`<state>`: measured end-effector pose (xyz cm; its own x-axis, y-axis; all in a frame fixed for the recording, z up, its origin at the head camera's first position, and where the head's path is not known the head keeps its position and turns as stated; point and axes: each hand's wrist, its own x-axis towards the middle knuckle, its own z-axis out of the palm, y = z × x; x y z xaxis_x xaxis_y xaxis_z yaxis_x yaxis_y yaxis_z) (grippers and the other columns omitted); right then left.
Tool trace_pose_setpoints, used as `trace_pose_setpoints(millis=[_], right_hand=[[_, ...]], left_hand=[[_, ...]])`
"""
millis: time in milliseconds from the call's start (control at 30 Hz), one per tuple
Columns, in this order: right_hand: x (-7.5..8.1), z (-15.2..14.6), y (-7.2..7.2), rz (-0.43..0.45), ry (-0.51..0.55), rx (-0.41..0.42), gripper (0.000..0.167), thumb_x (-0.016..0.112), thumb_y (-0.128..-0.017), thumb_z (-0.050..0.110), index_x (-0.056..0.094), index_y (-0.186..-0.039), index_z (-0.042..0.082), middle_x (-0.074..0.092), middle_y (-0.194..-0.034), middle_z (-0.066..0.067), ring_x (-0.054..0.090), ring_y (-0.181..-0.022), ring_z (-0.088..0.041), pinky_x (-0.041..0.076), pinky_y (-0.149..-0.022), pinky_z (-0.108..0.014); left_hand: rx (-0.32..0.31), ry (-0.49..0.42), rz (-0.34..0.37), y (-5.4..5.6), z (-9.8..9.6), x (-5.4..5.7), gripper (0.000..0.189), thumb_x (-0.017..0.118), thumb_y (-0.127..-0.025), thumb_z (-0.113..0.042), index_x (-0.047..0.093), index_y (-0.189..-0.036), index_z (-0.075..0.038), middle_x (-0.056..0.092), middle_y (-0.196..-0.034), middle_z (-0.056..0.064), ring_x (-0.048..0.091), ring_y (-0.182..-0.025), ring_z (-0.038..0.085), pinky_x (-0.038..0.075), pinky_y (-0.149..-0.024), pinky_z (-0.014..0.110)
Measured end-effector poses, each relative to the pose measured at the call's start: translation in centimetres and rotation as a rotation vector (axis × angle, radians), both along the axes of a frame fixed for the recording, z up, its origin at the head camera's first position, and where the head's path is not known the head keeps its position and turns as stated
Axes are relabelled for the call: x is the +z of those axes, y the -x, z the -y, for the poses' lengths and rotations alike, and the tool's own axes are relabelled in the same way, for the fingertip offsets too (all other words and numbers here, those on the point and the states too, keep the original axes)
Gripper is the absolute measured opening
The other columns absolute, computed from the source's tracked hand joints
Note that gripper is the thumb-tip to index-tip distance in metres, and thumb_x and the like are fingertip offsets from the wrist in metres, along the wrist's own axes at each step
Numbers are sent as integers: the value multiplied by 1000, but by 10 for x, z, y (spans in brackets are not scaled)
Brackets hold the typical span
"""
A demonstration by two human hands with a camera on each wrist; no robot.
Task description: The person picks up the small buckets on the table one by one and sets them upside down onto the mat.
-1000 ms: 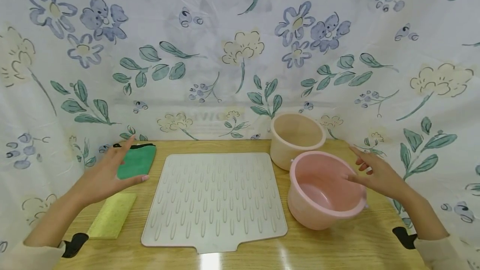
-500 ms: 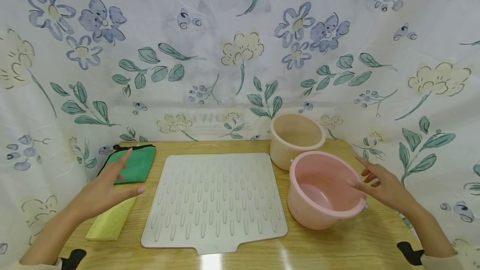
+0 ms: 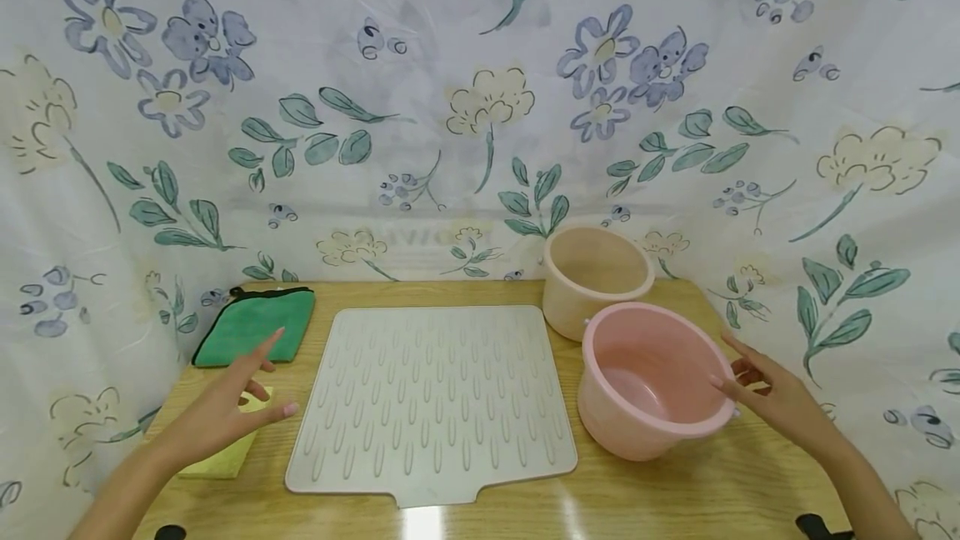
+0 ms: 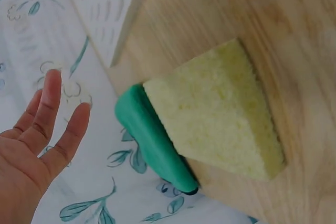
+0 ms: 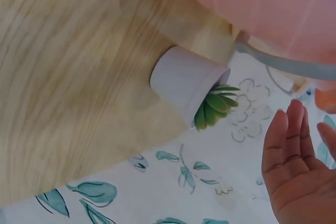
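Note:
My left hand (image 3: 221, 419) hovers over a yellow sponge (image 3: 221, 463), fingers spread and holding nothing. Behind the sponge lies a green zip pouch (image 3: 251, 327) with a black edge. At the far side of a pink bucket's (image 3: 630, 440) right rim is my right hand (image 3: 772, 398), its thumb overlapping the rim in the head view. The right wrist view has those fingers loosely extended beside the bucket and its grey handle (image 5: 289, 64), gripping nothing. A small white pot (image 5: 184, 80) with a green succulent (image 5: 216, 106) stands near the bucket, hidden from the head view.
A pale ridged mat (image 3: 435, 407) lies mid-table. Behind the pink bucket stands a cream bucket (image 3: 566, 307). Floral curtain (image 3: 420, 107) rises along the back and both sides of the wooden table (image 3: 637, 507).
My left hand has come down and nearer, from over the green pouch to above the sponge. The right hand has shifted slightly lower and outward along the pink bucket.

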<state>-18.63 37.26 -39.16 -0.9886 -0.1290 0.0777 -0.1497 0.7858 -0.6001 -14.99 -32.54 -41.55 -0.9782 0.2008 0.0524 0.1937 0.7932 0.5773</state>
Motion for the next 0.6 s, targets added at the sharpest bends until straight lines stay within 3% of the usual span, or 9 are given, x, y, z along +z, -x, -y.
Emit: trace_pose_setpoints(millis=[233, 367, 467, 600], right_hand=[[-9, -3, -5, 38, 141, 6, 64, 58, -101, 21, 29, -158, 16, 63, -103, 16, 59, -89, 5, 50, -70, -22], [-13, -3, -6, 62, 240, 13, 60, 54, -103, 17, 29, -158, 25, 64, -104, 21, 61, -90, 1, 51, -73, -21], [-14, -3, -7, 82, 268, 0, 59, 52, -104, 18, 29, -157, 27, 64, -103, 22, 61, -90, 1, 51, -73, -21], [-14, -1, -8, 106, 263, -48, 57, 53, -104, 23, 31, -157, 20, 63, -99, 22, 60, -87, 2, 53, -72, -22]], left_hand=[[0, -74, 33, -4, -3, -15, 96, 70, -92, -34, 3, -160, -34, 50, -127, 19, 60, -94, 19, 46, -73, 38], [19, -104, 62, -9, -6, -26, 96, 72, -91, -33, 5, -160, -33, 50, -127, 20, 58, -89, 9, 44, -72, 35], [36, -108, 82, -11, -8, -35, 96, 74, -90, -33, 9, -161, -25, 52, -126, 19, 56, -85, 4, 45, -70, 31], [43, -120, 99, -15, -11, -44, 96, 74, -89, -32, 12, -161, -17, 52, -124, 18, 55, -83, 2, 48, -68, 26]])
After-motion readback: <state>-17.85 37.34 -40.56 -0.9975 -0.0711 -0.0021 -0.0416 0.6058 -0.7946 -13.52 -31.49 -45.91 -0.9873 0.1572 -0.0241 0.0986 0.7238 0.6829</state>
